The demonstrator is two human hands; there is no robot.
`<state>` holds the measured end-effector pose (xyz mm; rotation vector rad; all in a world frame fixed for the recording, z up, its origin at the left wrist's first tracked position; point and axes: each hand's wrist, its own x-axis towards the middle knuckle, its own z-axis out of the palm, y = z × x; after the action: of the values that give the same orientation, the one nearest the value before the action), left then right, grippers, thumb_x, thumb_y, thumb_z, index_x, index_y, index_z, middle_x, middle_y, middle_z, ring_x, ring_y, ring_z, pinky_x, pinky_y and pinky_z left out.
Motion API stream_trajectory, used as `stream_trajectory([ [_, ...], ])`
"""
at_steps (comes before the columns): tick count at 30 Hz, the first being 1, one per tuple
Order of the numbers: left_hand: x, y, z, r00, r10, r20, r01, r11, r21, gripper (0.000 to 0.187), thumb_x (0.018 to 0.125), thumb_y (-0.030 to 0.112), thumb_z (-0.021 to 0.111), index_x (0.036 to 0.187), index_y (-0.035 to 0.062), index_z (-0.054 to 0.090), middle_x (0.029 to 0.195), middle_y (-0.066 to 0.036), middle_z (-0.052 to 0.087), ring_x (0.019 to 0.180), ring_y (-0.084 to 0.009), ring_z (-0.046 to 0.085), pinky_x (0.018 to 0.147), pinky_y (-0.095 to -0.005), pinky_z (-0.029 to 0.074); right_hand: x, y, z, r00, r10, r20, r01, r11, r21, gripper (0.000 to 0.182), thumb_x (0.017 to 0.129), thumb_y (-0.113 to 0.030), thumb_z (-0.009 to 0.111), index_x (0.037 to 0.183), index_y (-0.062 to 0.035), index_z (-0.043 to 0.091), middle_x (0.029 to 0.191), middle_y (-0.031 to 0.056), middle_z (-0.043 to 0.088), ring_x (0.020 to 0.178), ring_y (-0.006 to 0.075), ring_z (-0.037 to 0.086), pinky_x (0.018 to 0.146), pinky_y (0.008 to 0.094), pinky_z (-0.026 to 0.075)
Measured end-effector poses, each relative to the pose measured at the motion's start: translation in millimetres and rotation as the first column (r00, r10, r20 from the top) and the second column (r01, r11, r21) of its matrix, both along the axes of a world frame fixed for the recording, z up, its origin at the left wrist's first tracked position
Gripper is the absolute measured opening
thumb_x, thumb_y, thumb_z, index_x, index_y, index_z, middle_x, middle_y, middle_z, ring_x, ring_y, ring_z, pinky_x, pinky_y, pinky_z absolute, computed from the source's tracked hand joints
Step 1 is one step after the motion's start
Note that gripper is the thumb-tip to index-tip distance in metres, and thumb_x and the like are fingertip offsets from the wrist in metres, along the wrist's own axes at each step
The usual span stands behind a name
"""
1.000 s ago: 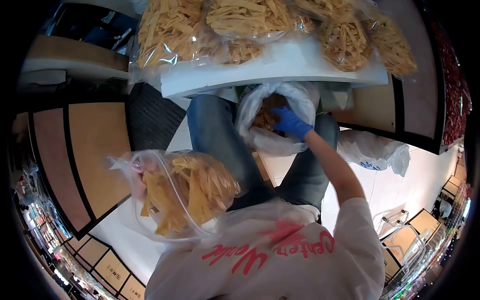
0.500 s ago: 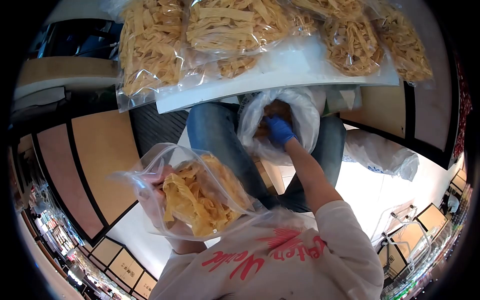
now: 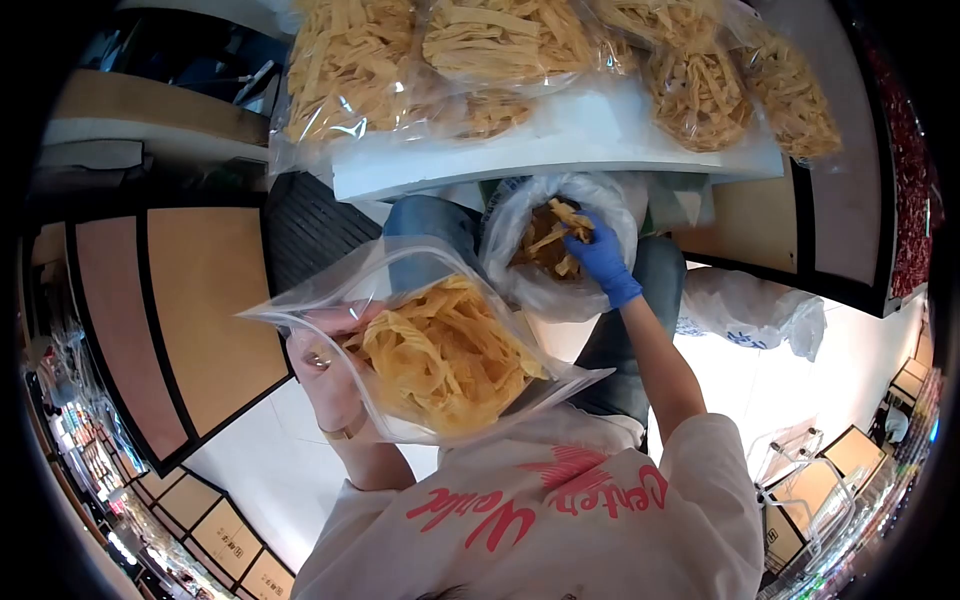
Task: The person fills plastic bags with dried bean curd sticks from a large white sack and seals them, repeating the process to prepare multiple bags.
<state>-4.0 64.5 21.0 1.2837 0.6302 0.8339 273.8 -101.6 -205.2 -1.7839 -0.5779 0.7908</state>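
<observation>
My left hand (image 3: 330, 365), bare, grips the side of a clear zip bag (image 3: 590, 380) from outside, seen partly through the plastic. The bag gapes wide and is tilted, with curled dried yellow strips (image 3: 445, 355) heaped inside. My right hand (image 3: 602, 258), in a blue glove, is closed on some dried strips (image 3: 568, 222) at the mouth of a white plastic sack (image 3: 515, 287). The sack stands between my knees, and more brownish strips lie down in it.
Large clear bags of dried strips (image 3: 505, 40) lie on a white table (image 3: 560, 150) in front of me. Another plastic sack (image 3: 755, 312) rests on the floor at the right. Wooden-panelled cabinets (image 3: 215, 300) stand on both sides.
My right hand has risen from deep in the sack and now has strips in its fingers. The zip bag has turned more upward and moved slightly up and right.
</observation>
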Motion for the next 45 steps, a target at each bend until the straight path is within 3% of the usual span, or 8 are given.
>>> stream_trajectory([
  [8,-10.7,-16.9,5.3,0.964,0.091,0.251,-0.055,0.988,-0.145,0.064,0.066,0.035,0.080,0.107,-0.0074,0.053,0.107,-0.020,0.061,0.098,-0.0250,0.061,0.086,-0.0352,0.051,0.1,-20.8,89.8,0.988,-0.114,-0.108,0.146,0.919,0.366,0.033,0.076,0.002,0.063,0.108,-0.0026,0.056,0.100,0.0051,0.060,0.091,0.0120,0.057,0.079,0.0244,0.047],
  [17,-20.2,0.2,14.5,0.986,-0.164,-0.001,0.164,0.985,0.059,0.069,0.063,0.031,0.082,0.112,-0.0086,0.053,0.115,-0.020,0.059,0.106,-0.0253,0.058,0.092,-0.0346,0.045,-12.1,-5.2,259.2,0.971,-0.233,0.046,0.154,0.767,0.623,0.029,0.075,0.008,0.054,0.102,-0.0027,0.057,0.102,0.0059,0.059,0.093,0.0155,0.057,0.082,0.0292,0.047],
  [26,-5.9,-0.4,9.8,0.945,-0.311,0.099,0.298,0.946,0.126,0.063,0.069,0.028,0.079,0.117,-0.0025,0.052,0.117,-0.022,0.057,0.112,-0.0321,0.054,0.095,-0.0395,0.042,-28.2,20.2,330.9,0.943,-0.224,0.244,-0.071,0.583,0.810,0.032,0.071,0.005,0.059,0.103,-0.0008,0.058,0.096,0.0092,0.064,0.088,0.0162,0.061,0.079,0.0287,0.049],
  [30,-4.6,-2.7,13.7,0.940,-0.333,0.074,0.319,0.935,0.154,0.061,0.068,0.026,0.080,0.115,-0.0024,0.054,0.116,-0.020,0.057,0.112,-0.0300,0.054,0.094,-0.0368,0.043,-56.6,46.5,345.0,0.939,-0.177,0.295,-0.128,0.618,0.776,0.036,0.071,0.003,0.064,0.105,-0.0028,0.059,0.096,0.0089,0.064,0.086,0.0153,0.061,0.077,0.0271,0.049],
  [34,-7.7,-6.7,18.3,0.955,-0.296,-0.028,0.297,0.940,0.167,0.061,0.069,0.028,0.080,0.114,-0.0050,0.054,0.116,-0.015,0.059,0.108,-0.0200,0.056,0.091,-0.0301,0.043,-71.5,69.0,346.0,0.744,-0.112,0.659,-0.496,0.568,0.656,0.038,0.072,0.003,0.067,0.108,-0.0045,0.055,0.101,0.0091,0.062,0.082,0.0152,0.063,0.073,0.0273,0.051],
  [40,-4.9,-10.7,21.0,0.974,-0.228,-0.020,0.228,0.956,0.184,0.065,0.071,0.040,0.075,0.110,-0.0081,0.055,0.109,-0.018,0.061,0.104,-0.0270,0.058,0.090,-0.0352,0.044,-93.3,63.8,344.8,0.931,0.251,0.266,-0.353,0.810,0.468,0.033,0.076,0.001,0.063,0.108,-0.0024,0.057,0.095,0.0015,0.061,0.083,0.0059,0.055,0.074,0.0212,0.046],
  [44,-18.2,-8.1,2.3,0.975,-0.199,-0.101,0.213,0.963,0.162,0.062,0.072,0.040,0.075,0.106,-0.0080,0.056,0.105,-0.016,0.061,0.105,-0.0285,0.058,0.090,-0.0344,0.044,-89.0,56.1,340.3,0.907,0.201,0.371,-0.338,0.872,0.355,0.030,0.076,0.000,0.063,0.105,-0.0012,0.058,0.096,0.0014,0.060,0.083,0.0057,0.053,0.074,0.0214,0.045],
  [45,-17.9,-9.5,2.9,0.978,-0.205,-0.045,0.210,0.967,0.145,0.049,0.074,0.028,0.073,0.106,-0.0053,0.057,0.101,-0.012,0.062,0.100,-0.0219,0.058,0.086,-0.0309,0.045,-86.8,55.0,338.8,0.851,0.173,0.496,-0.386,0.847,0.367,0.031,0.073,-0.003,0.064,0.103,-0.0035,0.057,0.093,0.0063,0.058,0.081,0.0154,0.055,0.072,0.0259,0.046],
])
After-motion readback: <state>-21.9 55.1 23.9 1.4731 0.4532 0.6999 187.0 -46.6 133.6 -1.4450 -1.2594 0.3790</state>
